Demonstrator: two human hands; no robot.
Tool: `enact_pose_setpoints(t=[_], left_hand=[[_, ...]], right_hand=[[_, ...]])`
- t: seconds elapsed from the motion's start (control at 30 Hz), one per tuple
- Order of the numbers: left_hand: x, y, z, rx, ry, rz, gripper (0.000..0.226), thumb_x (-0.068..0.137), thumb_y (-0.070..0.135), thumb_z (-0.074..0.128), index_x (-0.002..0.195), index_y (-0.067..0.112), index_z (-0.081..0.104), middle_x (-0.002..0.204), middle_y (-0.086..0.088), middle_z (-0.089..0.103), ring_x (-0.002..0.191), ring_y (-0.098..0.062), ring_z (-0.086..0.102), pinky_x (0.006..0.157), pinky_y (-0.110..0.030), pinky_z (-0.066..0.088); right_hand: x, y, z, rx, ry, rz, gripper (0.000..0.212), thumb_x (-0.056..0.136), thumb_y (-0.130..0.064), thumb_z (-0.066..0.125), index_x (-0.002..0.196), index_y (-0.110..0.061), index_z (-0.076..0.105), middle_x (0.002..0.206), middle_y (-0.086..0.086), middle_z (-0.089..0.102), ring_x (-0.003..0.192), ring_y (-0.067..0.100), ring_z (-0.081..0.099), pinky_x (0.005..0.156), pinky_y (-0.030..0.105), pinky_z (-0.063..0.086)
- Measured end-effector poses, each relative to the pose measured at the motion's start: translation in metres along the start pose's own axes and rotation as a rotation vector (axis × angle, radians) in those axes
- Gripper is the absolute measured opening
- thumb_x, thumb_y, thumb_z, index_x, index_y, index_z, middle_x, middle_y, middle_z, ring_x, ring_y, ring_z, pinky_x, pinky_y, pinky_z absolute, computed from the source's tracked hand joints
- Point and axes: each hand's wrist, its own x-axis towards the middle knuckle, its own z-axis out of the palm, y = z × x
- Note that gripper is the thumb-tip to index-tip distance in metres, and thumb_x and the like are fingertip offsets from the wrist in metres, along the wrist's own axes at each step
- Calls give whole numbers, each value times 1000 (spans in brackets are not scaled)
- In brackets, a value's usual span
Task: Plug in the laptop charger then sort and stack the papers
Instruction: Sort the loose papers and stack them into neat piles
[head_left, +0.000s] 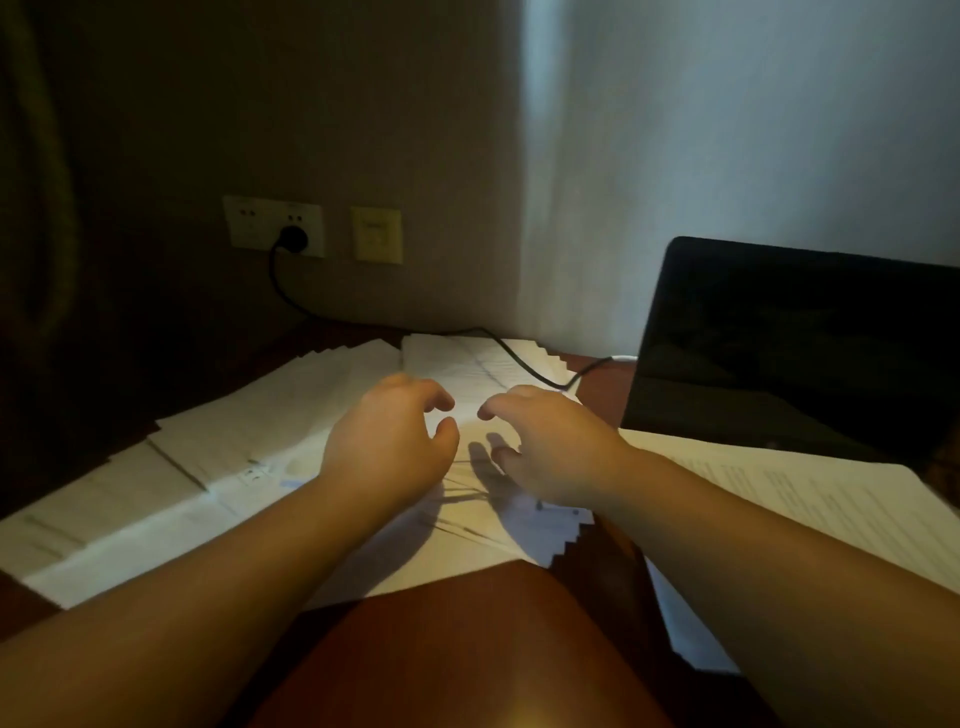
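Desk (467, 649): reddish wood, largely covered by papers (234, 447) fanned in overlapping rows from left to centre, more sheets at right. Laptop (795, 343): open, screen dark, standing at right rear. Cable (524, 364): runs from plug (292, 238) seated in wall socket (274, 225), across the papers, to the laptop. Left hand (387, 441) and right hand (550, 447): both above the centre papers, fingers loosely curled, holding nothing.

print on papers (810, 483) blurred, unreadable
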Motion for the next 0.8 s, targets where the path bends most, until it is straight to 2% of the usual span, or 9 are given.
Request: enact_pose_setpoints(t=[0.13, 0.23, 0.3, 0.47, 0.57, 0.63, 0.73, 0.8], left_hand=[[5, -16, 8, 2, 65, -49, 27, 96, 37, 58, 122, 38, 62, 133, 13, 50, 88, -8, 58, 75, -19, 50], [6, -22, 9, -54, 139, -64, 38, 95, 36, 61, 132, 41, 54, 139, 14, 44, 98, -6, 58, 76, -18, 52], [8, -26, 8, -108, 204, -58, 44, 94, 35, 63, 135, 41, 50, 142, 15, 42, 104, -6, 59, 78, -20, 55], [11, -31, 9, -116, 228, -76, 37, 94, 35, 63, 130, 40, 55, 137, 16, 45, 92, -4, 59, 74, -22, 58], [11, -31, 11, -82, 201, -88, 38, 94, 37, 62, 131, 41, 54, 140, 17, 42, 95, -4, 58, 76, -24, 58], [12, -29, 12, -41, 168, -94, 46, 93, 40, 62, 137, 43, 47, 151, 14, 32, 103, -6, 58, 79, -23, 56], [12, -24, 9, 16, 121, -114, 71, 91, 44, 64, 149, 48, 22, 165, 10, -6, 105, -8, 55, 72, -18, 45], [11, -20, 5, 20, 95, -116, 82, 90, 44, 65, 150, 50, 9, 163, 9, -22, 94, -8, 51, 69, -19, 45]], right_hand=[[19, 0, 10, 1, 41, -81, 42, 97, -30, 56, 139, -29, 49, 143, -7, 47, 122, 16, 51, 99, 33, 47], [19, 5, 20, 51, 81, -114, 51, 97, -30, 58, 145, -32, 42, 160, -10, 26, 135, 15, 43, 105, 28, 43], [17, 10, 25, 108, 96, -113, 57, 96, -33, 60, 147, -39, 36, 163, -16, 12, 141, 13, 36, 106, 26, 40], [15, 19, 21, 300, 117, -48, 58, 96, -38, 59, 148, -43, 34, 161, -23, 13, 144, 4, 26, 103, 17, 28], [13, 18, 19, 314, 59, -41, 62, 95, -39, 60, 149, -46, 30, 162, -23, 4, 147, 6, 20, 105, 21, 28], [12, 16, 16, 299, 8, -24, 71, 93, -41, 63, 149, -53, 21, 160, -23, -18, 148, 9, 20, 95, 16, 32], [9, 12, 11, 267, -45, 29, 92, 89, -44, 68, 145, -63, -3, 147, -20, -47, 140, 15, 36, 65, 9, 39], [8, 9, 10, 249, -59, 29, 101, 87, -46, 70, 141, -66, -14, 142, -19, -53, 134, 18, 45, 67, 12, 44]])
